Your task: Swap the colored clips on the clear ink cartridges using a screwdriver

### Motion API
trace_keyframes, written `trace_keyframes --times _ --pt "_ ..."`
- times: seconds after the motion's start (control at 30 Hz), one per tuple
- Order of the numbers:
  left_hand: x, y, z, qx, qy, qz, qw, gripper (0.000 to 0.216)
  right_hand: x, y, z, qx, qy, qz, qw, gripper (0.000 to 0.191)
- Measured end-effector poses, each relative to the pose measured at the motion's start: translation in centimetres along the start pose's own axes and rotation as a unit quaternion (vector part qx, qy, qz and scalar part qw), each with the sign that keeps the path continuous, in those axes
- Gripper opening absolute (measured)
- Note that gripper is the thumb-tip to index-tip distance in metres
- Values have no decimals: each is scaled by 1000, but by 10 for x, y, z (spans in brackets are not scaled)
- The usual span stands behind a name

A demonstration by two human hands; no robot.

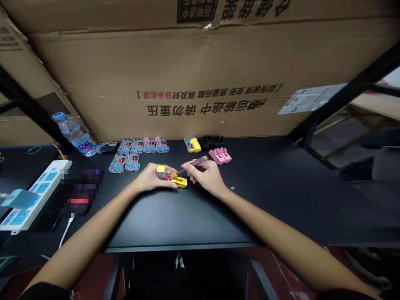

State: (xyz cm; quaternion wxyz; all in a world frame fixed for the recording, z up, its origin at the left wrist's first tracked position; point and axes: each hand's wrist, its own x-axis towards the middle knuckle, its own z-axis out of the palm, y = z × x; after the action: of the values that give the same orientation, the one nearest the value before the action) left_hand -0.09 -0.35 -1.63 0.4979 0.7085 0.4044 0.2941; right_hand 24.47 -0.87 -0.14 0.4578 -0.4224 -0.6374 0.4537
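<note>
My left hand (150, 178) is closed around a small yellow and clear plastic device (179, 181), just above the black table. Red and pale parts show inside its clear section. My right hand (206, 175) pinches a slim screwdriver (200, 161), whose thin shaft slants down to the left. Its tip meets the middle of the device, near the yellow part; the exact contact point is too small to tell. Behind my hands stand several clear plastic assemblies (137, 146) with red and blue parts. A yellow and clear piece (193, 144) sits at the back, beside black parts (212, 142) and pink parts (220, 155).
On the left are a water bottle (76, 133), a white power strip (37, 196) and a blurred-out phone (83, 191) with a white cable. A cardboard wall (200, 66) closes off the table's back. A tiny white piece (232, 188) lies right of my right hand.
</note>
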Motion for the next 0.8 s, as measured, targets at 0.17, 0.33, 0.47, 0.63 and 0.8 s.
trace_keyframes --times 0.17,0.33,0.47,0.63,0.8 --pt "0 1 0 2 1 -2 1000 64 2 0 -3 -5 9 9 1000 53" --pt "1 8 0 -5 0 -11 1000 68 4 1 -8 -10 21 31 999 54" --pt "0 13 -2 8 6 14 1000 67 10 2 -16 -40 49 -1 998 47" --pt "-3 16 -7 23 36 24 999 54 14 1 -20 -77 46 -41 995 39" --pt "-4 21 -11 84 144 104 980 39 13 2 -15 -104 -42 -31 993 34"
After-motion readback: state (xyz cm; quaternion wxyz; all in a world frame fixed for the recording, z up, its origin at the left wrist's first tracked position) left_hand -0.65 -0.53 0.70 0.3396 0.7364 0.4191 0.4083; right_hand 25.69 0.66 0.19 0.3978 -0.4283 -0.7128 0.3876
